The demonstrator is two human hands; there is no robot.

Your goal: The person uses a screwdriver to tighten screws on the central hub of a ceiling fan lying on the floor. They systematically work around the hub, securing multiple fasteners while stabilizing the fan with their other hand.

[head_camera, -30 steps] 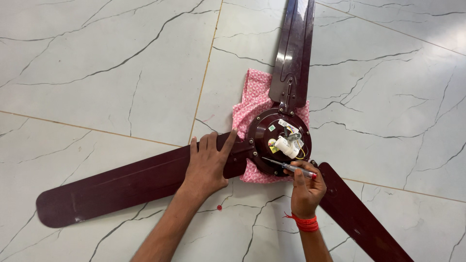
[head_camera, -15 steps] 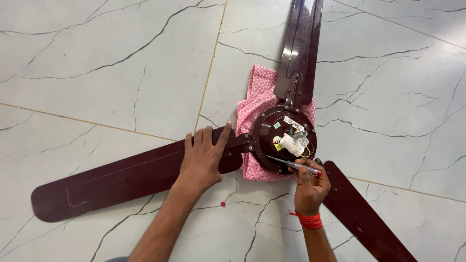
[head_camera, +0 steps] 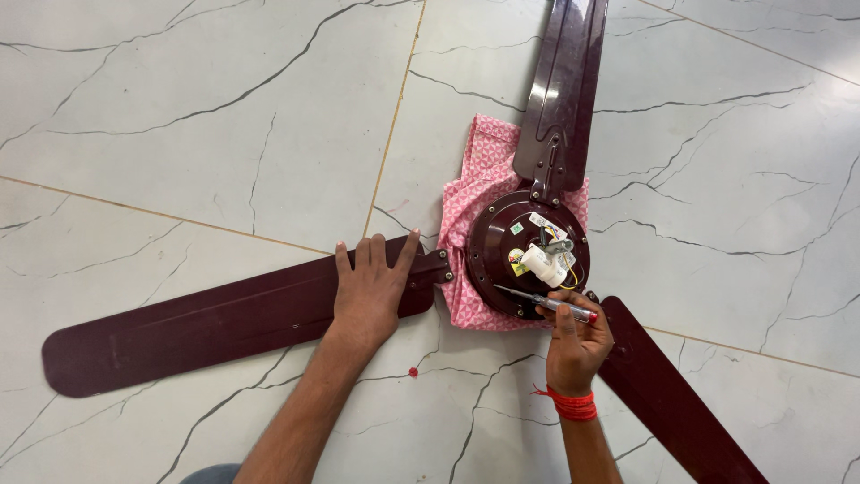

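Ceiling fan (head_camera: 528,255) laid on the marble floor (head_camera: 206,116), motor housing facing up, 3 blades spread out flat. A pink patterned cloth (head_camera: 475,193) is bunched under the housing, between it and the floor.

Left hand (head_camera: 372,287): laid open and flat, palm down, on the left blade (head_camera: 206,327) just beside its bracket at the hub. Nothing is gripped; the blade is only pressed on.

Right hand (head_camera: 573,341): closed around a slim screwdriver (head_camera: 542,300) with a clear handle and red end cap. The shaft is pointed left across the lower rim of the housing; the exact screw under the tip cannot be made out. A red thread band (head_camera: 569,403) is worn at the wrist.

Judged handling: the fan is best kept from turning by steady downward weight on the blade near the hub, not out at the tip, where the thin blade would likely flex. The driver tip should be seated squarely before torque is applied, since the glossy housing would be scratched by a slip. The loose wiring and white cylindrical part (head_camera: 545,264) at the centre should be kept clear of the shaft.

Materials: blades and housing in glossy maroon painted metal, blades long with rounded ends; housing round and domed. Floor in polished white tile with dark veins. Cloth soft, crumpled.
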